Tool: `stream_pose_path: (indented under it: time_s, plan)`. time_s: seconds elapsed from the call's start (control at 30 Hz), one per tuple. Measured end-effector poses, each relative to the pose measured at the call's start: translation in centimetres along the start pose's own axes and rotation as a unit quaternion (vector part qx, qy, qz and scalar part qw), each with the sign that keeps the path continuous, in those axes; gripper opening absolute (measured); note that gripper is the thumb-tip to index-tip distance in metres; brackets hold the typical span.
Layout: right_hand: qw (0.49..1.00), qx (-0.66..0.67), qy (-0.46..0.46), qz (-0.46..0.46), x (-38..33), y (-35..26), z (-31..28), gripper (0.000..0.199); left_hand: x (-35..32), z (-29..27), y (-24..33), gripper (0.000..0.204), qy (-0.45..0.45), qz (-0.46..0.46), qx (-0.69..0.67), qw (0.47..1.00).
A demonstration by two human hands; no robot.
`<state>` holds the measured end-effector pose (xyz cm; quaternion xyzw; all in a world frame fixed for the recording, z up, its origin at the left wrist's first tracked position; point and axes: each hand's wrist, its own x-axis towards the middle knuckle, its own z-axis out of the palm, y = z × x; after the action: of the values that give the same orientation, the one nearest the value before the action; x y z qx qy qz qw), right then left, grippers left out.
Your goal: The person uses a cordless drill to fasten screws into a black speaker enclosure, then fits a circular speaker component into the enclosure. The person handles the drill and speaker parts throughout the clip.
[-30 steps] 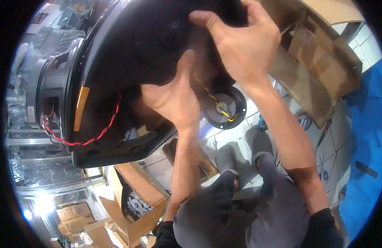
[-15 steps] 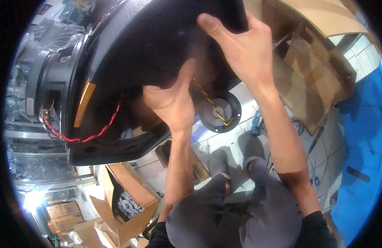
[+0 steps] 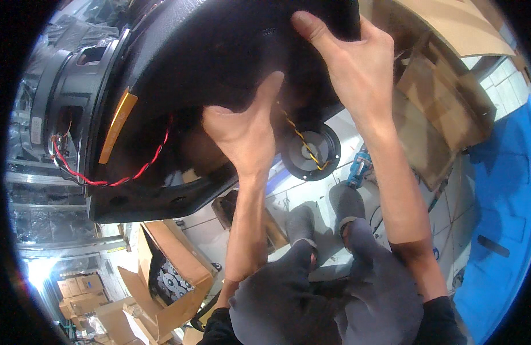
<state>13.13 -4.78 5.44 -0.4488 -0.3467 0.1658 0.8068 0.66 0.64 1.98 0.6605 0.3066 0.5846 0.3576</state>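
Note:
A large black speaker cabinet (image 3: 219,52) fills the top of the view, tilted. My left hand (image 3: 242,135) grips the edge of its lower opening, thumb raised along the outside, its other fingers hidden. At the cabinet's right side my right hand (image 3: 357,69) is closed on the edge, thumb lying on the black surface. A big speaker driver (image 3: 73,98) sits against the cabinet's left side, with a twisted red-and-black wire (image 3: 136,175) running from it into the opening. Below the cabinet, a round black speaker driver (image 3: 329,144) trails a yellow-and-black wire (image 3: 303,138).
A blue power tool (image 3: 360,167) lies on the tiled floor near my feet. An open carton (image 3: 179,247) with round parts stands at lower left. Cardboard (image 3: 438,103) is at the right, beside a blue panel (image 3: 501,190). Plastic-wrapped goods (image 3: 30,224) line the left.
Both hands have shifted slightly up and to the right, still on the cabinet. The cabinet has tilted a little, and its lower edge and the attached driver sit slightly higher and further left.

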Motion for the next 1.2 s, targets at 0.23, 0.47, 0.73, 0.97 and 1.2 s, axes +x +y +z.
stream_pose_path:
  time_s: [0.23, 0.47, 0.73, 0.97, 1.2]
  plan:
    - [0.996, -0.091, 0.016, -0.013, -0.5, -0.4, -0.5, 0.036, -0.4, 0.3, -0.2, 0.034, 0.007, 0.006, -0.008, 1.0]
    - [0.984, -0.176, -0.017, 0.028, -0.2, 0.9, -1.7, 0.05, -0.5, 0.4, -0.7, 0.038, 0.005, 0.048, -0.008, 0.999]
    - [0.979, -0.169, 0.103, 0.05, -5.8, 2.0, -8.7, 0.057, -0.6, 0.3, -1.0, 0.038, 0.015, 0.06, 0.019, 0.998]
    - [0.939, -0.179, 0.181, 0.231, -17.7, 5.0, -14.7, 0.039, -0.5, 0.0, -1.0, 0.037, 0.004, 0.063, 0.04, 0.997]
    - [0.899, -0.176, 0.139, 0.375, -24.2, 6.4, -15.2, 0.037, -0.3, -0.1, -1.1, 0.036, 0.003, 0.056, 0.011, 0.998]
